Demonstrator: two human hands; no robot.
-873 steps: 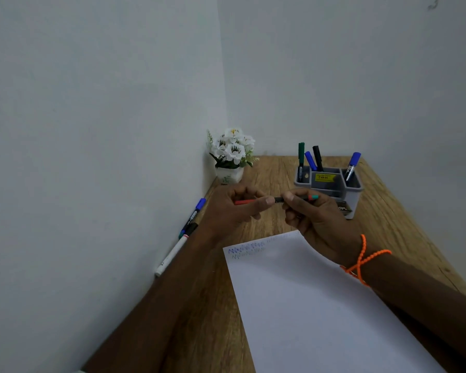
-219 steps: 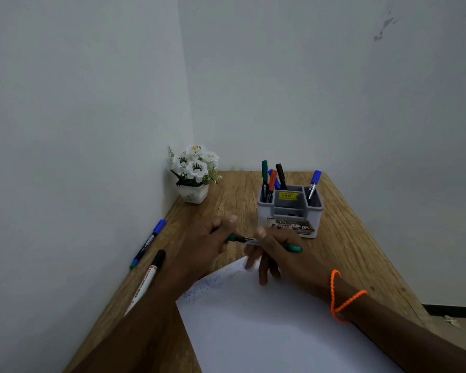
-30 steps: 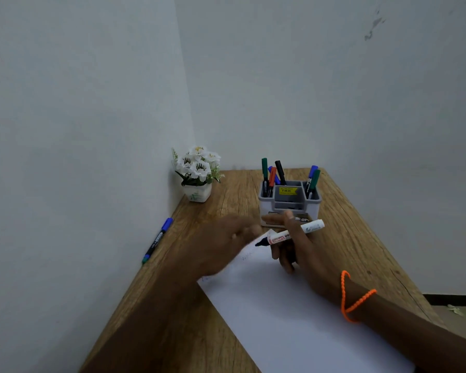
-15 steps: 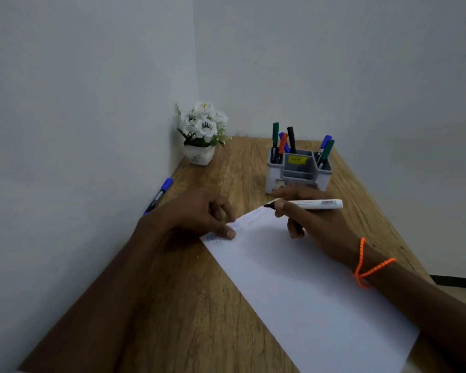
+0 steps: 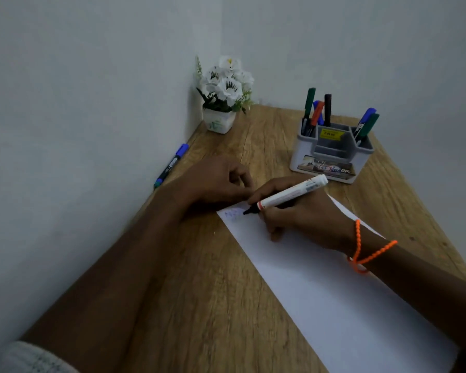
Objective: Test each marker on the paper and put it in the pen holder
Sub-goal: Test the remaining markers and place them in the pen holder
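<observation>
From my head camera, my right hand sits at the centre of the frame, fingers curled round a white marker with its black tip down on the top corner of the paper, right by some faint blue scribbles. The marker's barrel slants up to the right. My left hand lies just left of it, fingers curled under at the paper's top edge; whether they hold anything I cannot tell. An orange beaded band circles my right wrist. The grey pen holder stands at upper right on the wooden desk, with green, blue, orange and black markers in its left compartment and a blue and a green one in its right. A blue-capped marker lies along the wall at centre left. A white flower pot is in the far corner.
</observation>
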